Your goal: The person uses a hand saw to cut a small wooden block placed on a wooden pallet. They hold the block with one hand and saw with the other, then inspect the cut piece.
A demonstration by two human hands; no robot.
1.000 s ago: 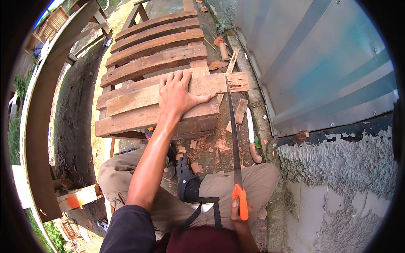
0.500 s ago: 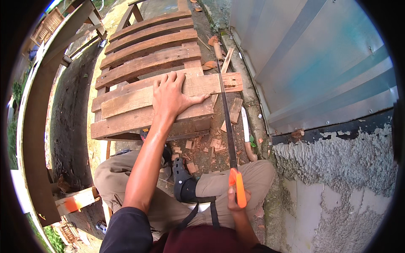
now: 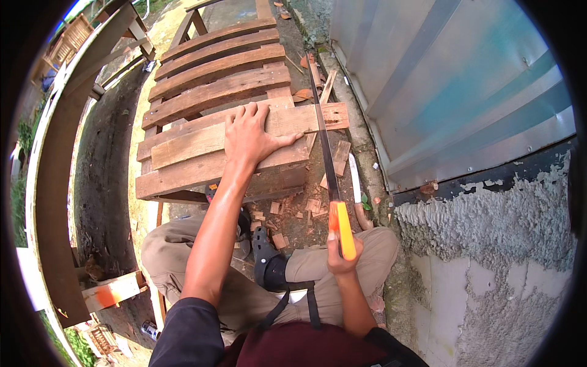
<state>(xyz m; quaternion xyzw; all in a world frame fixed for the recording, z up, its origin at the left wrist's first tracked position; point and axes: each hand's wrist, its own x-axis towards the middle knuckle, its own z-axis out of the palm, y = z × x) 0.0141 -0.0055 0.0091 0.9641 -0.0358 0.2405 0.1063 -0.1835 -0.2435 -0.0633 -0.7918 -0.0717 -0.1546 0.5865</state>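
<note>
My left hand point(image 3: 249, 136) lies flat with its fingers spread, pressing a wooden plank point(image 3: 189, 145) onto the slatted wooden bench point(image 3: 214, 88). The plank's right end point(image 3: 335, 115) juts out past the bench. Across the plank, just short of that end, runs the dark blade of a handsaw point(image 3: 326, 144). My right hand point(image 3: 344, 254) is closed round the saw's orange and yellow handle, above my right knee. Part of its fingers is hidden behind the handle.
Under the plank's end, several wood offcuts point(image 3: 313, 205) litter the ground. A long white-bladed knife point(image 3: 356, 180) with a wooden handle lies beside them. A metal sheet wall point(image 3: 452, 92) and rough masonry point(image 3: 483, 244) stand at right. On the left is a tall wooden frame point(image 3: 52, 183).
My right hand has pushed the saw forward, away from my body, so its handle is closer to the plank. My left hand keeps its hold on the plank.
</note>
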